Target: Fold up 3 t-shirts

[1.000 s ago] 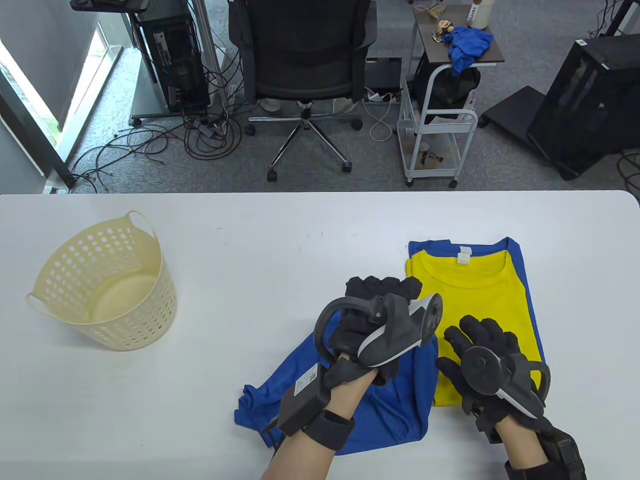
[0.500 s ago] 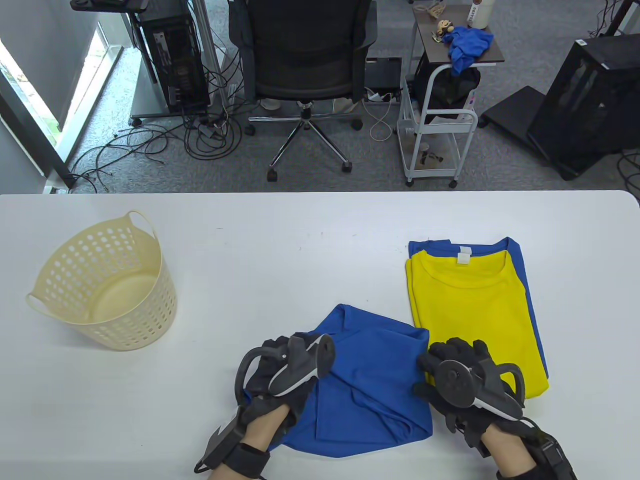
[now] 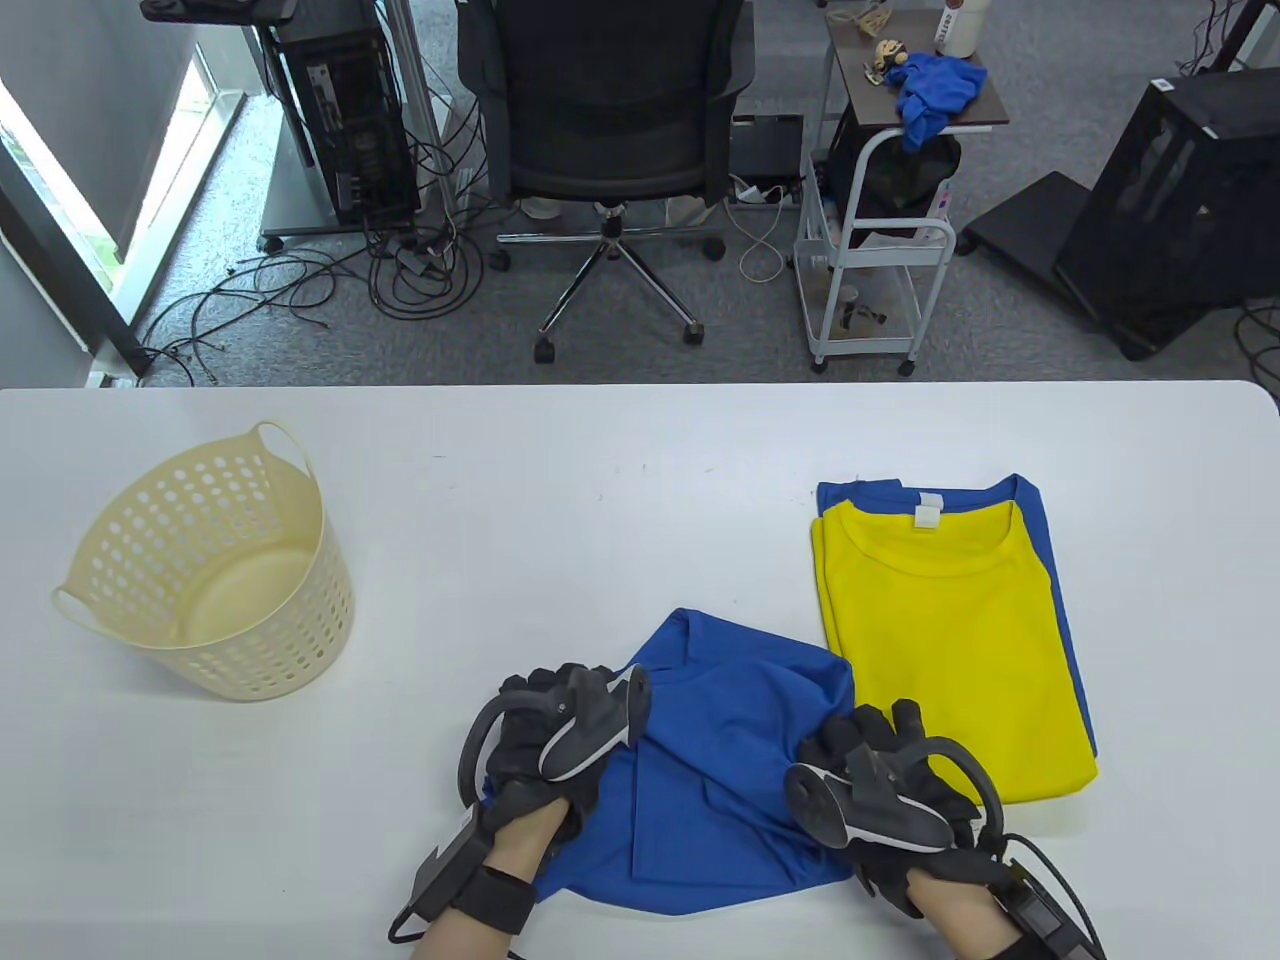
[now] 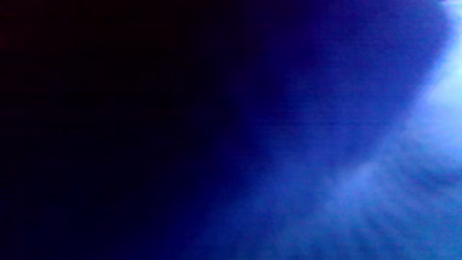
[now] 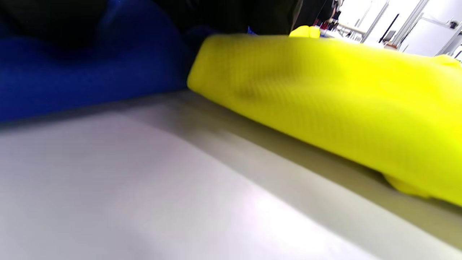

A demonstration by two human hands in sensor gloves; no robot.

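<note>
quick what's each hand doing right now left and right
Left hand: rests on the left edge of the blue t-shirt; grip cannot be told.
Right hand: on the shirt's right edge; grip cannot be told.

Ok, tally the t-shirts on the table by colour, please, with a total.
Blue: 2, the blue t-shirt being folded and the folded blue t-shirt under the yellow one.
Yellow: 1, the yellow t-shirt.
Total: 3.

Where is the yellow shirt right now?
In the table view, the yellow shirt lies folded on the table's right side, stacked on a blue shirt, just right of the other blue shirt.
</note>
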